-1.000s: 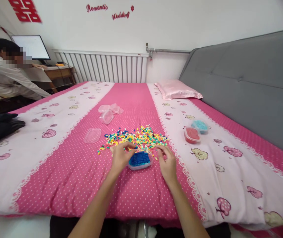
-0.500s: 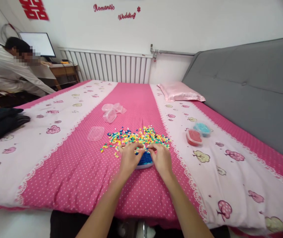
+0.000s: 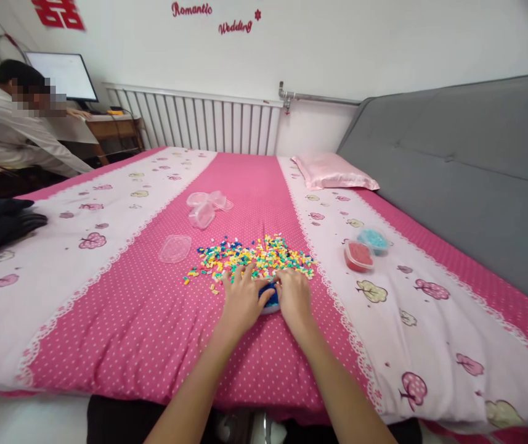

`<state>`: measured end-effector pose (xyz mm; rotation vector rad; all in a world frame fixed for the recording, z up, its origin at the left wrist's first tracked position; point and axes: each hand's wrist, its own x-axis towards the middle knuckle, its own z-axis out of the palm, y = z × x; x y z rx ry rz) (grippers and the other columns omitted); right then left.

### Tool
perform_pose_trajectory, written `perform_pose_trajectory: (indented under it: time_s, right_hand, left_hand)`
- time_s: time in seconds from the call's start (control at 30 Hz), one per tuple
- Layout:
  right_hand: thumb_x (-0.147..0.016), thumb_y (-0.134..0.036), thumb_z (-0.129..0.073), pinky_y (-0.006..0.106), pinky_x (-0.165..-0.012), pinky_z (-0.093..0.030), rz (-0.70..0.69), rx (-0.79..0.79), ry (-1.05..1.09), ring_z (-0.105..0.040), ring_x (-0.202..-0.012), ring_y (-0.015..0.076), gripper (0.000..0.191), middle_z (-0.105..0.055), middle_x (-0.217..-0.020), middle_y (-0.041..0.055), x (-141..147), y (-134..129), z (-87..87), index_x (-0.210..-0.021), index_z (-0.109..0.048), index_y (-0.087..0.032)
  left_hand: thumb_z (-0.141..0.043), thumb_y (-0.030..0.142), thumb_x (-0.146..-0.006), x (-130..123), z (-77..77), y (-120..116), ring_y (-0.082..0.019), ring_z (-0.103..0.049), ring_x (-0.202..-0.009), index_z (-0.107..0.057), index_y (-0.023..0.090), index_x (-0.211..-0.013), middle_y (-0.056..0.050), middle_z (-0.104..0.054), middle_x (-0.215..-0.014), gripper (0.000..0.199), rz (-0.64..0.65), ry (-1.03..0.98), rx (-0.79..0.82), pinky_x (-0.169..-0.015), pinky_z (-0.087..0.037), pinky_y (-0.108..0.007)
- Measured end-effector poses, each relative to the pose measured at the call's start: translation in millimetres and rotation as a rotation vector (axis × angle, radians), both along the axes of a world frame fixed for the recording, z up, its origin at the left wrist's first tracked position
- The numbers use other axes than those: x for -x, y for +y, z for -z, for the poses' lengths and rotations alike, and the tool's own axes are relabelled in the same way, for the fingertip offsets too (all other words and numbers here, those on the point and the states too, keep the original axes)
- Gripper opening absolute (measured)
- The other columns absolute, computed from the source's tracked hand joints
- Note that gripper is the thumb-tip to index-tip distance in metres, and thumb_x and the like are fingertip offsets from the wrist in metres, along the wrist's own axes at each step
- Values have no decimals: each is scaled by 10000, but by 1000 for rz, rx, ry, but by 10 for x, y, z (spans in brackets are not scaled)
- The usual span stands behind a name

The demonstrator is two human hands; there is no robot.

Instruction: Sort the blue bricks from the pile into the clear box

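Observation:
A heap of small colourful pieces (image 3: 275, 250), yellow, green, blue and white, lies spread on the pink bedspread. At its near edge stands a clear plastic tub (image 3: 271, 308) of blue pieces, partly covered by both hands. My left hand (image 3: 242, 302) is open, its fingers spread at the heap's near edge and its thumb over the tub. On the tub's right side, my right hand (image 3: 295, 299) has its fingers curled together in a pinch; whatever is between them is too small or hidden to make out.
A clear lid (image 3: 175, 248) lies left of the heap, with several empty clear tubs (image 3: 203, 214) behind it. To the right stand a tub of red pieces (image 3: 358, 255) and one of light blue (image 3: 373, 241). A pillow (image 3: 333, 171) lies farther back. Another person (image 3: 18, 129) leans at far left.
My left hand has opened from a pinch, its fingers spreading toward the heap. My right hand has shifted slightly left and turned over the tub. The whole view has shifted a little.

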<state>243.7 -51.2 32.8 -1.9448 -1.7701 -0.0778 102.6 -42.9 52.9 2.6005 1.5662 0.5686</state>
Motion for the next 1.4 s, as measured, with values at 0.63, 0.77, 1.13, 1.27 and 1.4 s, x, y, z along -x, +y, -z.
perform_pose_trajectory:
  time_s: [0.63,0.77,1.13,1.27,1.4]
  right_hand:
    - [-916,-108,-523,369,-827,-407,-2,-32,-14,-586,-921,265,255,-689,-928,107,-31,-8,62,-903,-745,-233]
    - [-921,-114,-527,378,-817,-410,-6,-30,-15,-578,-918,277,256,-678,-920,120,-37,-25,58,-883,-756,-223]
    - [-922,-122,-505,374,-842,-426,-30,-107,114,-569,-932,270,262,-666,-931,105,-49,-52,77,-935,-747,-221]
    - [-947,-187,-476,363,-833,-448,-30,-174,225,-588,-932,254,260,-666,-956,89,-136,-74,93,-1015,-725,-222]
    - [-977,-277,-415,371,-846,-471,14,-262,357,-610,-933,238,304,-673,-1013,93,-309,-150,272,-1102,-682,-199]
  left_hand:
    - [-529,430,-966,-15,4,-17,-350,-427,-1345,-721,379,-1157,-80,-504,-1475,276,-6,44,0,-1114,-225,-665]
    - [-533,421,-965,-11,-1,-20,-357,-431,-1340,-718,378,-1167,-87,-506,-1469,277,-4,44,2,-1111,-221,-671]
    - [-556,391,-957,-9,-18,-38,-342,-447,-1313,-731,370,-1129,-70,-539,-1433,246,-4,2,-11,-1111,-226,-637]
    - [-524,383,-974,92,-40,68,-322,-470,-1280,-750,343,-1075,-69,-584,-1372,250,-64,-50,-52,-1091,-245,-592]
    - [-460,334,-996,231,-36,425,-292,-530,-1168,-735,282,-1079,-92,-643,-1264,292,-233,-29,-75,-1048,-281,-534]
